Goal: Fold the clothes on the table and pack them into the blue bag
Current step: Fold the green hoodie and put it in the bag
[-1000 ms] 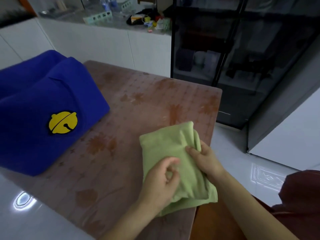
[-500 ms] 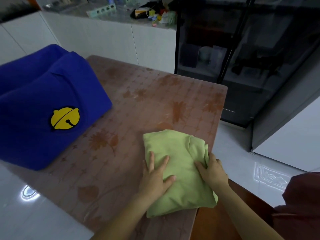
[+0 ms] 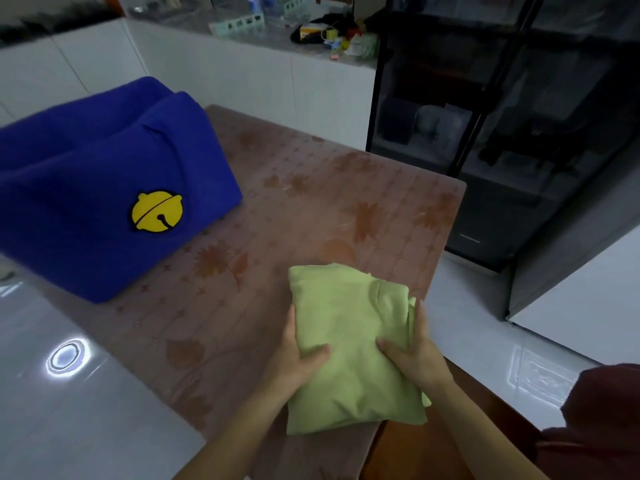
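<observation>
Looks folded and done, this piece; on to packing now. Folded green garment (image 3: 349, 344) down on the patterned table (image 3: 311, 202), off to the right of the blue bag (image 3: 97, 188) and nearer the wearer, well apart from it. Left hand (image 3: 298, 358) clamped on the edge facing the bag, thumb pressed across the top, fingers laid along the side. Right hand (image 3: 417, 355) mirroring that on the edge away from the bag, thumb on top, fingers closed round some loose layers poking out there. Gripped from both sides, then, bundle squeezed between the two.

Next up, at a guess: lift as one piece, keep the squeeze even to stop those loose layers slipping free, carry across towards the bag, find its mouth, slide in flat. Probably one hand needed to hold the bag open, so a one-handed carry at the end.

Harder to call: lifted already or resting on the table, no gap to be seen underneath. Fingertips tucked below the cloth, out of sight. No view of the bag's opening, only the flank with the yellow bell patch (image 3: 156, 211), and the bag's left part cut by the frame. Far from the bag, low in the corner, dark red cloth (image 3: 606, 420), cut off too: another garment or the wearer's own clothing, cannot tell. Dim light throughout.
</observation>
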### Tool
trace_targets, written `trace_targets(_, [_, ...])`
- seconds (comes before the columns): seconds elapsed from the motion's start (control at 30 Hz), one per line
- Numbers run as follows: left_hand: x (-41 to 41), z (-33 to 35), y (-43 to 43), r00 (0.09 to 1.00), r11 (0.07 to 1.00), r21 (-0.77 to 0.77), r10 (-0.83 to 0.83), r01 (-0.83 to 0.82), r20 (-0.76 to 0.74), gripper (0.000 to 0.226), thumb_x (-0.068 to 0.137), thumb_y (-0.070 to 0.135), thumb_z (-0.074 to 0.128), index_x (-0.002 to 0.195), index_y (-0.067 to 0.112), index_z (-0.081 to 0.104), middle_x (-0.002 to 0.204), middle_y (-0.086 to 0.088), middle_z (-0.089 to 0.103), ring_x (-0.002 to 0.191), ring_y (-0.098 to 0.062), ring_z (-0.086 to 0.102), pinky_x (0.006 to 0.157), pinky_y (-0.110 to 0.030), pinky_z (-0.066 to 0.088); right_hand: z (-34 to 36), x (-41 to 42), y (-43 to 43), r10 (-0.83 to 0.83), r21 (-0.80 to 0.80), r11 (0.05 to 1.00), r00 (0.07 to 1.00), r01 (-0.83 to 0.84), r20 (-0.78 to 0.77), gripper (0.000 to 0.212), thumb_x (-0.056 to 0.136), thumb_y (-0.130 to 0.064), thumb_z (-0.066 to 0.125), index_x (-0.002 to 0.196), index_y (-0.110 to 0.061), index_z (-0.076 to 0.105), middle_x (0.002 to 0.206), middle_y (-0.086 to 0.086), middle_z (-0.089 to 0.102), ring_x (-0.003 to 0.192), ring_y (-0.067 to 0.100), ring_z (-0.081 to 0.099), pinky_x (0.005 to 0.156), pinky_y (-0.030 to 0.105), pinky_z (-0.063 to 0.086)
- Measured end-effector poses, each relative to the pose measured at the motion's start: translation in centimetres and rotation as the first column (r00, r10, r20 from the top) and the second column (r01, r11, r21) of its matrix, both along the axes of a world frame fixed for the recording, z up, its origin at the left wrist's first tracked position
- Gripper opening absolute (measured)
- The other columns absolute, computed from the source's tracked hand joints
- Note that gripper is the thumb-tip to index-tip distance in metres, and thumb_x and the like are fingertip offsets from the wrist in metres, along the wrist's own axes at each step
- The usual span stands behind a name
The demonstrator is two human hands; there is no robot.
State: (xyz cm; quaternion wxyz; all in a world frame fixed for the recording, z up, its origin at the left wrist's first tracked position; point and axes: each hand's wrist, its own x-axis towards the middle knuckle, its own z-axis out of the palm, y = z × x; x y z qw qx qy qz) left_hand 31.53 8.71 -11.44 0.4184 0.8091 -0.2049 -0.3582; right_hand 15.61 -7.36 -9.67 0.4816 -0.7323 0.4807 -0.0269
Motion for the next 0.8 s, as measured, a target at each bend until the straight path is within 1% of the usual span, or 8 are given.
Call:
trace_targets(0.13, [-0.8, 1.3, 1.5, 0.996, 1.0, 0.0, -0.005, 0.005, 0.093, 0.102, 0.064, 0.054, 0.063, 0.143, 0.051, 0.0, 0.137, 0.013, 0.045, 0.12, -0.012, 0.052, 0.1, -0.036, 0.044, 0.7, 0.2, 1.8, 0.122, -0.154, 0.982, 0.99, -0.11, 0.069, 0.094, 0.09, -0.03, 0.061, 0.146, -0.04, -0.014, 0.153, -0.007, 0.023, 0.114, 0.032, 0.056, 0.078, 0.033, 0.045])
trace_targets(0.2, [-0.2, 1.9, 2.2, 0.987, 0.999, 0.039, -0.018, 0.012, 0.159, 0.095, 0.065, 0.06, 0.057, 0.142, 0.055, 0.001, 0.141, 0.004, 0.045, 0.123, -0.019, 0.051, 0.1, -0.037, 0.044, 1.1, 0.9, 2.5, 0.202, -0.179, 0.966, 0.977, -0.188, 0.063, 0.071, 0.095, -0.026, 0.052, 0.145, -0.047, 0.007, 0.141, -0.01, 0.037, 0.107, 0.029, 0.059, 0.074, 0.029, 0.041])
trace_targets(0.3, [2.0, 3.6, 3.0, 0.967, 0.992, 0.098, -0.101, 0.08, 0.235, 0.08, 0.064, 0.063, 0.048, 0.136, 0.06, 0.013, 0.14, -0.005, 0.046, 0.124, -0.024, 0.05, 0.101, -0.033, 0.042, 2.0, 2.4, 3.5, 0.261, -0.224, 0.946, 0.959, -0.232, 0.109, 0.03, 0.097, -0.028, 0.048, 0.118, -0.05, 0.049, 0.124, -0.006, 0.061, 0.105, 0.018, 0.061, 0.081, 0.024, 0.044])
trace_targets(0.4, [5.5, 7.0, 3.2, 0.928, 0.979, 0.113, -0.195, 0.167, 0.318, 0.068, 0.065, 0.057, 0.044, 0.131, 0.06, 0.025, 0.126, -0.006, 0.053, 0.114, -0.024, 0.053, 0.098, -0.032, 0.043, 4.9, 5.1, 4.2, 0.22, -0.227, 0.96, 0.943, -0.164, 0.248, 0.024, 0.095, -0.023, 0.054, 0.103, -0.044, 0.062, 0.108, -0.019, 0.064, 0.098, 0.004, 0.06, 0.084, 0.018, 0.045])
trace_targets(0.53, [12.0, 13.7, 4.1, 0.861, 0.969, 0.06, -0.239, 0.238, 0.449, 0.066, 0.068, 0.054, 0.048, 0.131, 0.058, 0.029, 0.126, 0.0, 0.051, 0.113, -0.018, 0.053, 0.099, -0.03, 0.042, 10.1, 11.2, 5.6, 0.152, -0.23, 0.972, 0.884, -0.053, 0.443, 0.031, 0.09, -0.01, 0.06, 0.092, -0.041, 0.067, 0.083, -0.04, 0.063, 0.087, -0.018, 0.058, 0.078, 0.0, 0.041])
trace_targets(0.6, [15.9, 17.9, 5.2, 0.832, 0.961, -0.001, -0.24, 0.278, 0.501, 0.068, 0.064, 0.059, 0.047, 0.129, 0.06, 0.027, 0.13, 0.004, 0.049, 0.116, -0.014, 0.052, 0.101, -0.033, 0.042, 13.3, 14.8, 6.9, 0.111, -0.197, 0.98, 0.824, 0.001, 0.556, 0.024, 0.09, -0.009, 0.059, 0.093, -0.029, 0.071, 0.085, -0.03, 0.068, 0.083, -0.018, 0.058, 0.077, 0.001, 0.043])
trace_targets(0.67, [20.3, 22.1, 6.5, 0.807, 0.953, -0.063, -0.215, 0.297, 0.55, 0.066, 0.064, 0.059, 0.051, 0.127, 0.059, 0.032, 0.131, 0.014, 0.047, 0.114, -0.007, 0.051, 0.098, -0.027, 0.043, 16.9, 18.8, 8.4, 0.092, -0.177, 0.984, 0.756, 0.032, 0.648, 0.018, 0.09, -0.012, 0.06, 0.095, -0.024, 0.072, 0.093, -0.021, 0.068, 0.083, -0.014, 0.059, 0.079, 0.006, 0.046])
trace_targets(0.8, [30.7, 28.7, 8.3, 0.726, 0.932, -0.096, -0.205, 0.35, 0.657, 0.059, 0.083, 0.03, 0.063, 0.136, 0.036, 0.038, 0.127, 0.019, 0.041, 0.112, 0.0, 0.044, 0.085, -0.002, 0.035, 23.4, 28.2, 10.6, 0.114, -0.177, 0.984, 0.684, 0.023, 0.721, 0.017, 0.086, -0.018, 0.064, 0.094, -0.03, 0.072, 0.1, -0.017, 0.067, 0.101, 0.005, 0.061, 0.091, 0.027, 0.05])
